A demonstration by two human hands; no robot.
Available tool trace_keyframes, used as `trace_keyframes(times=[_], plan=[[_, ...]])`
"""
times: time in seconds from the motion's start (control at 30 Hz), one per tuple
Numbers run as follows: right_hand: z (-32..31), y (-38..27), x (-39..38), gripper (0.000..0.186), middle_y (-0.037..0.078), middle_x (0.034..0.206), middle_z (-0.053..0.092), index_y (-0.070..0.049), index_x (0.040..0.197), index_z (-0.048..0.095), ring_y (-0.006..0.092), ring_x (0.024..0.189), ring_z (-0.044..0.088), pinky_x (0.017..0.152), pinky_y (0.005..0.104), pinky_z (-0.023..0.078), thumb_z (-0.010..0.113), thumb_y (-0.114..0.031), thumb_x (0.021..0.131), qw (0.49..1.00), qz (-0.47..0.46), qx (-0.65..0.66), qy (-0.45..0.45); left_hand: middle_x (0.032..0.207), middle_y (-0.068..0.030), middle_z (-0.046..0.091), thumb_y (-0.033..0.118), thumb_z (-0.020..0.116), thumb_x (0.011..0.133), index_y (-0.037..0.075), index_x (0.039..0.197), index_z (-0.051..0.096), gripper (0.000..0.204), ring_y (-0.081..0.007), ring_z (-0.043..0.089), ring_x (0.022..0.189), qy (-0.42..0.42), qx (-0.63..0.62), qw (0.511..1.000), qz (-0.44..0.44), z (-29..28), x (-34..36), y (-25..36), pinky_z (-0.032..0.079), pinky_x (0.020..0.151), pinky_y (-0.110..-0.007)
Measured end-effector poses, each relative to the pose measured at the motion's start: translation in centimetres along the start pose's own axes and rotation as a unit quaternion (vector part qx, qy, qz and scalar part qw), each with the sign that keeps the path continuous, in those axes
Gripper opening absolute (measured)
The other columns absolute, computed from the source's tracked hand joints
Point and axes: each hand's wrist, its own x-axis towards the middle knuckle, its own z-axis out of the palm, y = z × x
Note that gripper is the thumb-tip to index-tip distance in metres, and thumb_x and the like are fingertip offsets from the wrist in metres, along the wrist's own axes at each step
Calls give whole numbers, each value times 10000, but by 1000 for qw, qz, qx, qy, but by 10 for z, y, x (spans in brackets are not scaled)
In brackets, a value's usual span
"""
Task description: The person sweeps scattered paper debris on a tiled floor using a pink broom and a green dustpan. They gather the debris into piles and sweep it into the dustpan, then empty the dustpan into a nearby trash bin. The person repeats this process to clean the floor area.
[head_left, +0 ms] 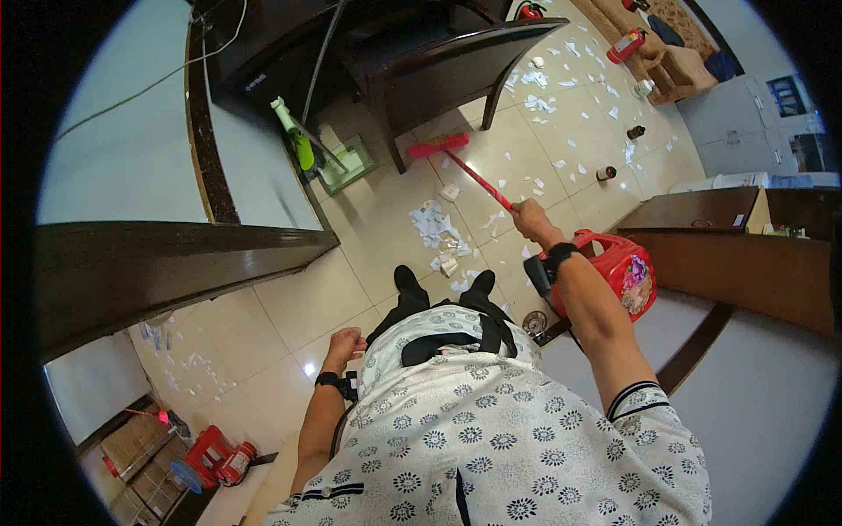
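Observation:
My right hand [532,219] is wrapped round a red broom handle [478,180], whose pink head [438,145] rests on the tiled floor near the dark desk's legs. My left hand [344,349] hangs beside my hip, fingers curled, with nothing visible in it. A heap of torn white paper [434,228], with small pale objects [449,191] around it, lies in front of my shoes [405,280]. More scraps [535,105] are scattered farther off among small dark bottles [605,173].
A dark wooden desk [474,39] stands ahead, with green cleaning tools [304,151] beside it. A dark ledge [175,276] runs along my left. A red plastic container [627,272] and wooden cabinet [728,259] are at right. Red extinguishers [626,46] and a brown sofa [684,66] are farther back.

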Motion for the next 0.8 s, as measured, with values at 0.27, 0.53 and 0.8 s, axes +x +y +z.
trace_keyframes(times=[0.27,0.53,0.8], plan=[[-97,66,-122,329,244,887,666,-39,1147,663,393,815,662,745,448,533,581,-111,837,991,-126,-45,-21,819,-12,659,343,613,913,107,992,651,251,-130,639,713,-8,58,997,55,47,0,31,508,641,-311],[-77,34,-179,175,254,757,653,-17,868,695,399,736,666,666,483,530,598,-80,736,984,-166,-55,-40,933,-73,669,416,559,950,61,1166,594,417,-160,662,795,-89,144,974,147,130,-6,152,530,628,-342],[-14,11,-148,186,246,818,669,-13,893,683,396,834,669,714,489,524,631,-90,731,975,-191,61,-98,969,-103,645,470,485,971,51,1096,570,445,-189,670,791,-256,-13,967,-7,287,-10,183,585,699,-355]])
